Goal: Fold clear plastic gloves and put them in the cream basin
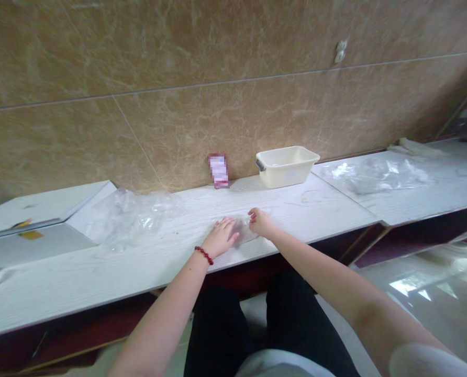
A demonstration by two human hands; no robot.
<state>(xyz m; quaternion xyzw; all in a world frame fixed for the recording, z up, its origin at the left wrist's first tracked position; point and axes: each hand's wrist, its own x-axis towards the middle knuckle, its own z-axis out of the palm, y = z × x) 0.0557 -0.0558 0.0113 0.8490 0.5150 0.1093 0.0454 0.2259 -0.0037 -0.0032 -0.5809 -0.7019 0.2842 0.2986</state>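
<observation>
A small clear plastic bag [243,229] lies on the white wood-grain counter [194,209] in front of me. Flat on its left side rests my left hand [220,238], fingers stretched out and thumb apart, with a red bead bracelet [204,255] at the wrist. My right hand [260,223] is at the bag's right edge, fingers curled and closed on the plastic. The exact grip of those fingertips is partly hidden.
Behind my hands, a cream plastic bin [286,175] and a red-and-white packet [219,170] stand near the marble wall. Crumpled clear plastic [139,214] lies to the left beside a white box [41,225]. More clear plastic bags [378,175] are on the right.
</observation>
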